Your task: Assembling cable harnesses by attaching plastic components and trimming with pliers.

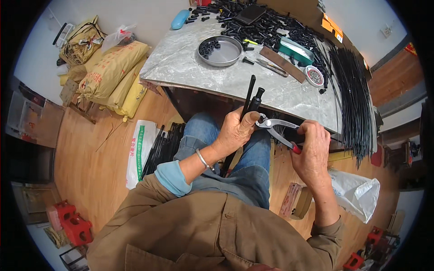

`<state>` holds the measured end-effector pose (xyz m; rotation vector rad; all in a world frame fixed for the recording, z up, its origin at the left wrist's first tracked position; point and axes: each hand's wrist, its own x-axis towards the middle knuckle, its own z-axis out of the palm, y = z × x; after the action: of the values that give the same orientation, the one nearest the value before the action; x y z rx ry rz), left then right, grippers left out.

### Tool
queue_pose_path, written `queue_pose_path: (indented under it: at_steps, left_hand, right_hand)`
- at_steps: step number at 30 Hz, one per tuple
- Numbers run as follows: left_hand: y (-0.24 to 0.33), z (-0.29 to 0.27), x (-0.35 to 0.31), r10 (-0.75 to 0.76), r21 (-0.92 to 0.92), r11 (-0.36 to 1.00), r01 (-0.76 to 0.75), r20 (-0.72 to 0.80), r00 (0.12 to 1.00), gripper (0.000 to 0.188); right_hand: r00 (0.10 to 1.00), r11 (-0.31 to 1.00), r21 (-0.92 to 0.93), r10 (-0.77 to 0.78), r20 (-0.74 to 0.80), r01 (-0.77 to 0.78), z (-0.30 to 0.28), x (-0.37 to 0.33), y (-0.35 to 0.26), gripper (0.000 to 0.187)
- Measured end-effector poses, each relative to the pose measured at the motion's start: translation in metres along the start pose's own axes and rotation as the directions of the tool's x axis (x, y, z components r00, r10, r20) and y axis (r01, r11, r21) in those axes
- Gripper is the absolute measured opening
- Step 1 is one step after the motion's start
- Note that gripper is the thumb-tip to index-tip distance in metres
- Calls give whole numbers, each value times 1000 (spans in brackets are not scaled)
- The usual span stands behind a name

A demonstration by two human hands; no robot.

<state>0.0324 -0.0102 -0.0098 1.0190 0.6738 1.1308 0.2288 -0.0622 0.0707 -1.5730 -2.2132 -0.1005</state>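
Left hand [237, 128] curls closed around black rod-like pieces [256, 100] while right hand [313, 151], half-closed, grips shiny, curved metal pliers [269, 123].

We look down from head height, one wide fisheye view, facing forward over our brown jacket [194, 226] and knees [202, 123] to the table [176, 65] beyond, left hand [237, 129] and right hand [313, 151] fairly near, floor [101, 158] and walls [147, 18] bending toward a dark rim

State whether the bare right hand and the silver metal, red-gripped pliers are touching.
Touching: the head view shows the right hand gripping the pliers by their handles.
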Motion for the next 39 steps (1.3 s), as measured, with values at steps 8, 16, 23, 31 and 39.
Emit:
queue_pose_path:
  at_steps: [8, 16, 23, 31, 39]
  left_hand:
    - [-3, 0, 2, 18, 230, 973, 20, -163, 986, 40]
    - [4, 1, 0, -52, 120, 991, 58, -49, 997, 42]
    - [7, -2, 7, -104, 110, 988, 108, -40, 994, 43]
    - [2, -13, 5, -81, -39, 996, 84, 68, 994, 54]
    - [1, -3, -2, -36, 55, 998, 37, -14, 999, 61]
  right_hand:
    - [988, 971, 182, 155, 7, -154, 22, -30, -14, 32]
    - [596, -103, 587, -89, 798, -803, 33, -35, 8, 20]
    - [600, 626, 511, -85, 796, -589, 13, -13, 17, 27]
    - [583, 9, 587, -98, 807, -810, 37, -38, 19, 19]
    - [737, 636, 568, 1, 676, -522, 15, -23, 17, 21]
